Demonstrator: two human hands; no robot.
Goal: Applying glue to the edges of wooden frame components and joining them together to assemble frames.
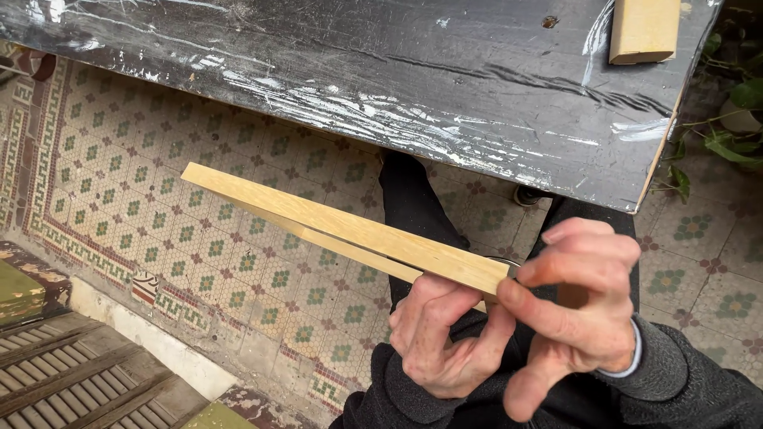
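A long pale wooden strip [334,226] slants from the upper left down toward me, held below the edge of a black scratched board [413,87]. My left hand [445,334] grips the near end from underneath. My right hand [580,302] pinches the same end from the right, thumb pressed on its tip and fingers curled above. A thin second edge shows under the strip, so it may be two pieces together; I cannot tell. Both sleeves are dark.
A short pale wood block [642,30] lies on the black board at the top right. Patterned floor tiles [159,214] spread below. Slatted weathered wood [71,373] sits at the bottom left. Green leaves [735,135] hang at the right edge.
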